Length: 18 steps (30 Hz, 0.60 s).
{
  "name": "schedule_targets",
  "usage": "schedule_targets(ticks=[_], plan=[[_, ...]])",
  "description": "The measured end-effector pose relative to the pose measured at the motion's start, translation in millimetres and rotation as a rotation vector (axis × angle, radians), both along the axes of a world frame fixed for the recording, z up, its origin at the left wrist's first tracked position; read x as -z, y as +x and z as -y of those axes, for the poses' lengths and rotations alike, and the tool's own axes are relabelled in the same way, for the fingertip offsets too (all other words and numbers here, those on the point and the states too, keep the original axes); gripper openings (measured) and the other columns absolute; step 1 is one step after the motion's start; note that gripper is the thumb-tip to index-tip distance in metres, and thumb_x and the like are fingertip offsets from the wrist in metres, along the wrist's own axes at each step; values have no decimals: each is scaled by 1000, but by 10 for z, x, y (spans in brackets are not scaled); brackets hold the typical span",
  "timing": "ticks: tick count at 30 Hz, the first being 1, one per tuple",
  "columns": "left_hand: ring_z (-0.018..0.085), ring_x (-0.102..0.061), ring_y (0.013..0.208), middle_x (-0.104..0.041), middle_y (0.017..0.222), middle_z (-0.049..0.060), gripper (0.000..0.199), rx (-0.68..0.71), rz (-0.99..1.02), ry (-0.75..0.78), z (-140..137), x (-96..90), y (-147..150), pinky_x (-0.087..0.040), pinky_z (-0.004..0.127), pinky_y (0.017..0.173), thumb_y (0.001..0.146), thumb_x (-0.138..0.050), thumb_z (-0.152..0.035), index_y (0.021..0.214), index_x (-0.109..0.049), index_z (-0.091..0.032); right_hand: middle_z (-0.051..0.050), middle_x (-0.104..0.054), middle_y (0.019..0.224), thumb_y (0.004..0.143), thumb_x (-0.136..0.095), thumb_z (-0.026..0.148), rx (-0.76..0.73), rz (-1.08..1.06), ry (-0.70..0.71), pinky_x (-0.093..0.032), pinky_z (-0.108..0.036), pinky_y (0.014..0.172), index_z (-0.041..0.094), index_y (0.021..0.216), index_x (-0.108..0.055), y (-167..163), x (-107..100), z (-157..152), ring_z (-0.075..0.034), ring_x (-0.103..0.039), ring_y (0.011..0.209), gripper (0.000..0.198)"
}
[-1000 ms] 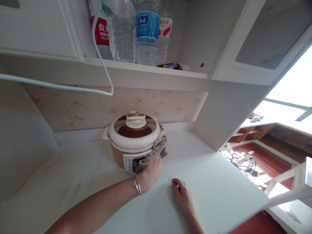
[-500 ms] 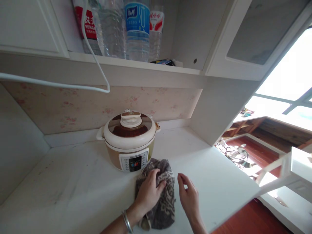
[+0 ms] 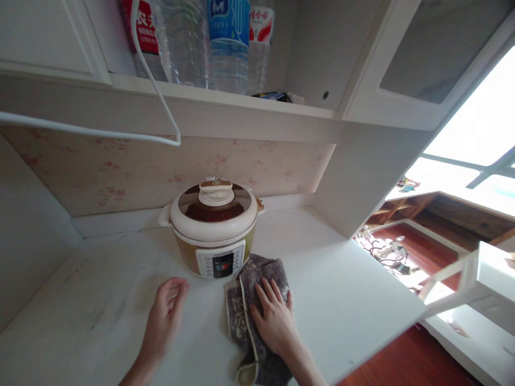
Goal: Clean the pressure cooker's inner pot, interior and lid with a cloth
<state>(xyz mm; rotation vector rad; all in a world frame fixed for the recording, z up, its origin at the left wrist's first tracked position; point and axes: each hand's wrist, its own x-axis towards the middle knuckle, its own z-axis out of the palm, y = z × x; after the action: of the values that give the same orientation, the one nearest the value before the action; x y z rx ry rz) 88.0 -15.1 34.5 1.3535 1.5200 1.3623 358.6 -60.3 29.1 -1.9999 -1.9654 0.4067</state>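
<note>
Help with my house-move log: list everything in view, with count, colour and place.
Cabinets: 1 run, white, overhead
Bottles: at least 4, clear, in cabinets
Small item: 1, dark, in cabinets
Cable: 1, white, before cabinets
Wallpaper: 1 stretch, pale floral, under cabinets
Counter: 1, white, below wallpaper
Cooker: 1, white and tan, on counter
Cloth: 1, grey-brown, on counter, front-right of cooker
Window: 1, bright white, far right
Packet: 1, multicoloured, below window
Shelving: 1, brown, below window
Clutter: uncountable, whitish, beyond counter
Unit: 1, white, right edge
Floor: 1, red-brown, lower right
Left hand: 1, loosely curled, left of cloth
Right hand: 1, spread on cloth
</note>
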Motion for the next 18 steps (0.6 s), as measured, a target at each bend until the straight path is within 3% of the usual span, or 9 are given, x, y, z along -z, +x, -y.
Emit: schedule_targets(ticks=[4, 9, 13, 18], plan=[[31, -57, 117, -57, 129, 16, 69, 79, -64, -151, -535, -69, -507, -44, 47, 100, 75, -57, -65, 126, -49, -19, -2, -31, 152, 84, -48, 32, 19, 18, -54, -1, -69, 108, 33, 137, -48, 365, 3, 120, -33, -23, 141, 53], [25, -43, 132, -34, 152, 11, 71, 321, 118, -298, -1062, -303, -492, -42, 40, 104, 85, -37, -70, 141, -38, -26, 3, -35, 150, 87, -43, 37, 108, 63, -39, -4, -59, 114, 37, 136, -49, 956, 91, 347, -26, -26, 141, 50], [21, -42, 133, -33, 153, 5, 65, 393, 231, -314, -1218, -357, -370, -40, 39, 106, 88, -34, -66, 142, -36, -29, 4, -38, 148, 90, -37, 46, 122, 45, -58, -5, -54, 116, 37, 133, -52, 1540, 233, 577, -25, -26, 141, 47], [23, -48, 129, -37, 150, 10, 64, 388, 332, -278, -1231, -333, -300, -46, 38, 101, 90, -37, -61, 140, -40, -20, 3, -40, 146, 90, -33, 51, 133, 24, -25, -5, -50, 117, 32, 128, -59, 2011, 376, 699, -26, -27, 141, 50]])
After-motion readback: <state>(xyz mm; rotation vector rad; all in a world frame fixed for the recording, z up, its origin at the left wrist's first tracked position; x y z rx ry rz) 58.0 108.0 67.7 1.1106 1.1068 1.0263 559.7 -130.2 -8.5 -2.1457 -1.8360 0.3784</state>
